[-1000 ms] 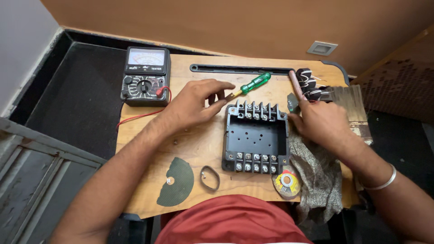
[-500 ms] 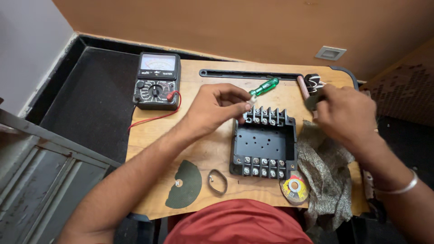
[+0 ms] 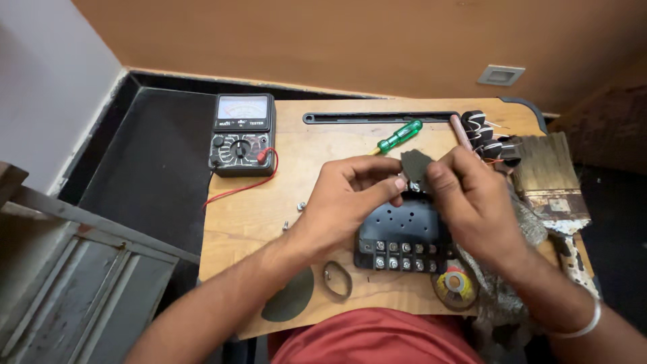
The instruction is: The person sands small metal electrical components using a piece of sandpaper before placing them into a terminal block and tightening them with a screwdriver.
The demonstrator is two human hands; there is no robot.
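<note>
Together, both hands pinch a small, flat grey scrap [image 3: 416, 164] over the black terminal block [image 3: 403, 234].

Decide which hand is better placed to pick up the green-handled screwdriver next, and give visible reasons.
Probably the left hand: the green-handled screwdriver lies just beyond its fingers, with bare wooden board between. The right hand sits farther right and pinches the small dark grey piece.

I see an analog multimeter [image 3: 242, 135] at the tabletop's [image 3: 249, 222] far left corner, its red lead trailing along the left edge. A green-handled screwdriver [image 3: 399, 136] lies near the far edge, beside a long black bar [image 3: 381, 118]. A worn paintbrush [image 3: 549, 175] rests along the right edge.
</note>
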